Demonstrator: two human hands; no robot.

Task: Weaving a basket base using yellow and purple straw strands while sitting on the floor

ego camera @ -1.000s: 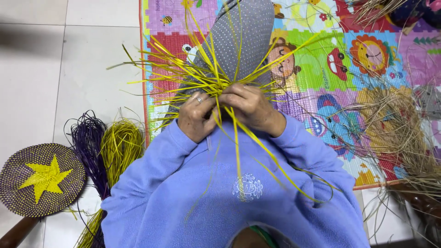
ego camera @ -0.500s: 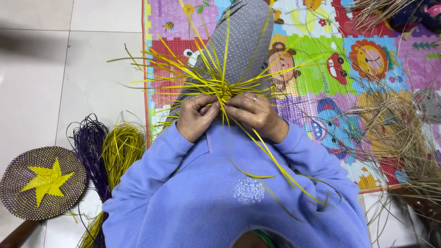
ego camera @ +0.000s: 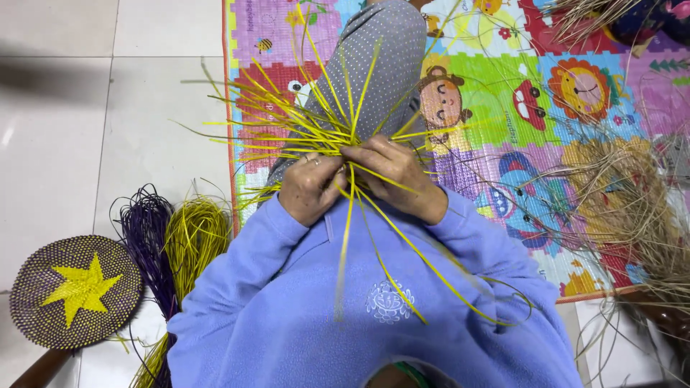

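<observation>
A bundle of long yellow weaving strips (ego camera: 309, 129) fans out from a knot held in front of my chest. My left hand (ego camera: 307, 188) grips the knot from the left, fingers closed on the strips. My right hand (ego camera: 395, 172) closes over the same knot from the right, with strips running under its fingers. Several loose ends hang down over my blue sweatshirt (ego camera: 374, 302). My grey dotted trouser leg (ego camera: 381, 65) stretches out behind the strips.
A colourful play mat (ego camera: 546, 108) covers the floor ahead and right. Dry tan straw (ego camera: 625, 201) lies on its right side. On white tiles at left are coils of purple strips (ego camera: 147, 237) and yellow strips (ego camera: 194, 237), plus a round purple woven mat with a yellow star (ego camera: 75, 291).
My hands have turned the knot slightly and the yellow strips have swung; one long strip now hangs straight down over my chest. The view has shifted a little.
</observation>
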